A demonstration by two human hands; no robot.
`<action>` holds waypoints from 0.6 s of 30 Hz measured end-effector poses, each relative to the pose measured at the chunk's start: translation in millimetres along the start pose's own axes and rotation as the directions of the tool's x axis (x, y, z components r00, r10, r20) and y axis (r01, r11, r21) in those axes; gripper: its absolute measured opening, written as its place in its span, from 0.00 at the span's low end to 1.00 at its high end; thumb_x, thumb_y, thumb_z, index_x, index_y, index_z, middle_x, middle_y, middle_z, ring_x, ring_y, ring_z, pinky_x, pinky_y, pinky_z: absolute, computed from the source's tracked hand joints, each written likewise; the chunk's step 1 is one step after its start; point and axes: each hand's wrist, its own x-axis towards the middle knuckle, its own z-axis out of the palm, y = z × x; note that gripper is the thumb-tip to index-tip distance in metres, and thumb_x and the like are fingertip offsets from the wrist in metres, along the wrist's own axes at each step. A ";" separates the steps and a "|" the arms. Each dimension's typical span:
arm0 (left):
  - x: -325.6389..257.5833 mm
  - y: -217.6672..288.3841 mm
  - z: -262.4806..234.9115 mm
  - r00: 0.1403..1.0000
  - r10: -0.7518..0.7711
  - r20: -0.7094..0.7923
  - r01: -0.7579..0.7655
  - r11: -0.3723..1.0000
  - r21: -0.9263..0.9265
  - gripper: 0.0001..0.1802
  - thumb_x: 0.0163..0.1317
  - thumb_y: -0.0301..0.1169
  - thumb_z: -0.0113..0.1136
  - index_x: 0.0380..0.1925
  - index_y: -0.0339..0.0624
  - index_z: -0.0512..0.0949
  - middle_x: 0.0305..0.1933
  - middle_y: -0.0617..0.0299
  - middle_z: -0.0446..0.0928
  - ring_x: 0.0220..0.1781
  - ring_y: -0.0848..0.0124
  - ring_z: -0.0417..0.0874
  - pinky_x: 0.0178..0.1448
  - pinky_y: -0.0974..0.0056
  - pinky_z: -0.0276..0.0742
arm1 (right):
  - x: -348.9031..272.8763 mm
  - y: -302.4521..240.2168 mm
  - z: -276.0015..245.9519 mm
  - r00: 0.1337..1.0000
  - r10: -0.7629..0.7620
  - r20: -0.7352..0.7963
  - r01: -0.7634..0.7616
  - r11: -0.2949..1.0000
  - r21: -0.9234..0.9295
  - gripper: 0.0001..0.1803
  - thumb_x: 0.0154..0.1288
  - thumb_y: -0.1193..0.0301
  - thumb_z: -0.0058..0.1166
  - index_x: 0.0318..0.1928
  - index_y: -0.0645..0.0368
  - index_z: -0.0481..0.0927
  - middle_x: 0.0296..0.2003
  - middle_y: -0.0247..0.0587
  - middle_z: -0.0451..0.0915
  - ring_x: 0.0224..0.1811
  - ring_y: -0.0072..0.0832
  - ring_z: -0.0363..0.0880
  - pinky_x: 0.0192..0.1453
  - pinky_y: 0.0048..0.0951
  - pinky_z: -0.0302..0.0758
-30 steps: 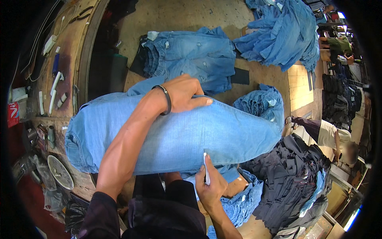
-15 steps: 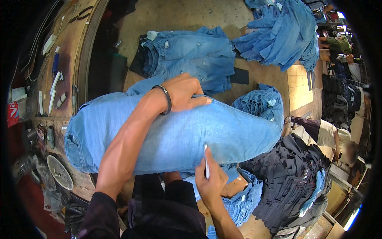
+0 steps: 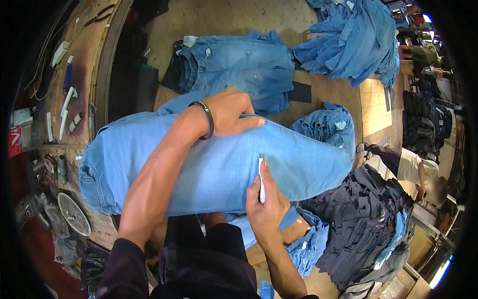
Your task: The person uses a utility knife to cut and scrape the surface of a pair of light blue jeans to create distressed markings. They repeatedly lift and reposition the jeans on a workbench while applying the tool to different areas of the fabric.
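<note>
A pair of light blue jeans [image 3: 219, 174] lies across in front of me, waistband to the left and leg narrowing to the right. My left hand [image 3: 233, 112], with a black band on its wrist, grips the far edge of the leg, thumb on top and fingers partly hidden. In my right hand [image 3: 268, 202] is a slim white tool [image 3: 261, 179], pinched between thumb and fingers. Its tip touches the denim around the middle of the leg, just below a faint worn mark. The tool's exact kind I cannot make out.
Beyond lie stacked blue jeans [image 3: 244, 65], a large denim heap [image 3: 353, 45] and a rolled denim bundle [image 3: 328, 124]. A dark garment pile [image 3: 363, 224] is at right. Pliers [image 3: 99, 16] and small tools lie on the left bench [image 3: 84, 60]. Another person [image 3: 418, 169] is far right.
My right hand has slid the white tool away from me, up across the leg. My left hand stays at nearly the same place on the far edge.
</note>
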 end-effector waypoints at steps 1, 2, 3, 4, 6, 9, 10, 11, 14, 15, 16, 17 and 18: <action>0.3 0.4 -0.6 1.000 -0.004 -0.005 0.004 1.000 0.019 0.32 0.72 0.49 0.64 0.20 0.27 0.80 0.16 0.38 0.68 0.17 0.48 0.70 0.29 0.46 0.66 | -4.7 -0.4 -1.6 0.998 0.043 0.037 -0.042 0.999 -0.006 0.25 0.64 0.83 0.64 0.63 0.69 0.82 0.27 0.49 0.83 0.21 0.33 0.80 0.29 0.33 0.77; 0.5 1.0 -0.7 1.000 -0.003 -0.003 0.003 1.000 0.006 0.32 0.72 0.50 0.63 0.21 0.28 0.81 0.16 0.38 0.69 0.18 0.48 0.71 0.29 0.46 0.67 | -12.1 -2.1 -4.6 1.000 0.008 -0.001 -0.008 1.000 0.012 0.25 0.65 0.83 0.64 0.63 0.69 0.82 0.27 0.49 0.83 0.21 0.33 0.80 0.28 0.34 0.77; 0.7 1.4 -0.7 1.000 -0.005 -0.014 0.005 1.000 0.009 0.32 0.72 0.50 0.63 0.22 0.28 0.82 0.16 0.38 0.69 0.18 0.48 0.71 0.30 0.46 0.68 | -22.3 -6.3 -10.1 0.999 0.035 0.011 -0.035 0.999 0.026 0.25 0.65 0.83 0.64 0.63 0.69 0.82 0.27 0.49 0.83 0.21 0.33 0.80 0.28 0.34 0.76; 0.8 1.5 -0.5 1.000 -0.007 -0.028 0.008 1.000 0.011 0.32 0.72 0.50 0.63 0.22 0.28 0.82 0.17 0.38 0.70 0.18 0.48 0.72 0.30 0.46 0.69 | -30.9 -8.5 -13.8 1.000 0.023 -0.016 -0.022 0.998 0.055 0.25 0.65 0.82 0.64 0.63 0.69 0.82 0.27 0.49 0.82 0.21 0.32 0.80 0.28 0.34 0.76; 1.2 -0.4 -0.7 0.999 -0.029 0.026 0.029 0.999 0.021 0.31 0.73 0.50 0.63 0.23 0.29 0.84 0.17 0.39 0.71 0.19 0.48 0.74 0.31 0.47 0.71 | -42.1 -6.0 -16.2 0.998 0.062 0.029 -0.063 0.998 0.015 0.23 0.66 0.82 0.64 0.62 0.70 0.82 0.28 0.48 0.84 0.22 0.32 0.81 0.29 0.33 0.77; 2.5 -5.9 -0.9 0.996 -0.055 0.071 0.056 0.998 -0.014 0.32 0.72 0.52 0.63 0.26 0.29 0.85 0.18 0.40 0.73 0.20 0.50 0.76 0.32 0.48 0.72 | -52.4 -5.5 -17.3 0.989 0.133 -0.070 -0.131 0.991 0.030 0.21 0.69 0.81 0.63 0.62 0.71 0.82 0.30 0.48 0.86 0.24 0.30 0.84 0.30 0.29 0.79; 2.6 -7.0 -0.5 0.997 -0.045 0.064 0.048 0.998 -0.039 0.32 0.72 0.53 0.63 0.26 0.29 0.85 0.18 0.41 0.74 0.21 0.51 0.76 0.33 0.48 0.72 | -53.6 -6.2 -17.6 0.973 0.214 -0.090 -0.209 0.976 0.058 0.20 0.70 0.81 0.62 0.61 0.72 0.82 0.31 0.48 0.87 0.25 0.29 0.85 0.30 0.28 0.80; 2.2 -7.4 -0.5 0.995 -0.046 0.087 0.052 0.996 -0.073 0.33 0.71 0.54 0.64 0.26 0.30 0.85 0.18 0.42 0.75 0.21 0.52 0.76 0.33 0.49 0.72 | -57.2 -10.9 -22.0 0.948 0.301 -0.106 -0.283 0.947 0.154 0.19 0.74 0.79 0.60 0.63 0.72 0.80 0.34 0.48 0.89 0.29 0.25 0.87 0.34 0.25 0.82; 1.7 -3.2 -5.1 0.994 -0.037 0.108 0.050 0.991 -0.127 0.34 0.70 0.57 0.64 0.27 0.31 0.86 0.19 0.46 0.77 0.22 0.55 0.77 0.32 0.52 0.72 | -60.4 -23.8 -33.0 0.850 0.523 -0.067 -0.439 0.771 0.461 0.22 0.78 0.76 0.58 0.67 0.72 0.75 0.37 0.48 0.90 0.31 0.23 0.86 0.37 0.24 0.82; 0.3 0.5 -8.0 0.989 -0.072 0.129 0.087 0.990 -0.115 0.34 0.69 0.58 0.65 0.27 0.31 0.86 0.19 0.46 0.77 0.23 0.56 0.78 0.32 0.53 0.72 | -59.2 -26.8 -37.1 0.845 0.532 -0.050 -0.444 0.751 0.488 0.20 0.80 0.74 0.56 0.65 0.71 0.73 0.39 0.46 0.89 0.34 0.23 0.86 0.40 0.24 0.82; -3.7 4.4 -12.8 0.982 -0.118 0.146 0.133 0.986 -0.100 0.35 0.69 0.59 0.65 0.27 0.32 0.86 0.19 0.47 0.78 0.23 0.56 0.78 0.32 0.53 0.73 | -57.0 -28.8 -40.6 0.821 0.569 -0.032 -0.482 0.723 0.495 0.18 0.80 0.73 0.55 0.63 0.70 0.73 0.39 0.46 0.89 0.35 0.23 0.86 0.40 0.23 0.82; -13.2 8.7 -17.5 0.997 -0.073 0.031 0.076 0.993 -0.088 0.30 0.69 0.56 0.66 0.29 0.34 0.85 0.23 0.50 0.79 0.28 0.56 0.82 0.35 0.56 0.75 | -54.9 -31.2 -44.3 0.806 0.591 -0.014 -0.495 0.688 0.530 0.16 0.81 0.73 0.55 0.61 0.70 0.74 0.39 0.45 0.88 0.36 0.22 0.86 0.40 0.23 0.82; -27.1 12.5 -24.3 0.989 -0.063 -0.132 0.054 0.996 -0.070 0.28 0.69 0.53 0.67 0.31 0.34 0.85 0.25 0.50 0.80 0.30 0.57 0.82 0.37 0.56 0.76 | -51.1 -32.7 -48.0 0.791 0.612 0.007 -0.508 0.650 0.565 0.15 0.81 0.73 0.54 0.59 0.69 0.74 0.39 0.45 0.87 0.37 0.22 0.85 0.39 0.23 0.82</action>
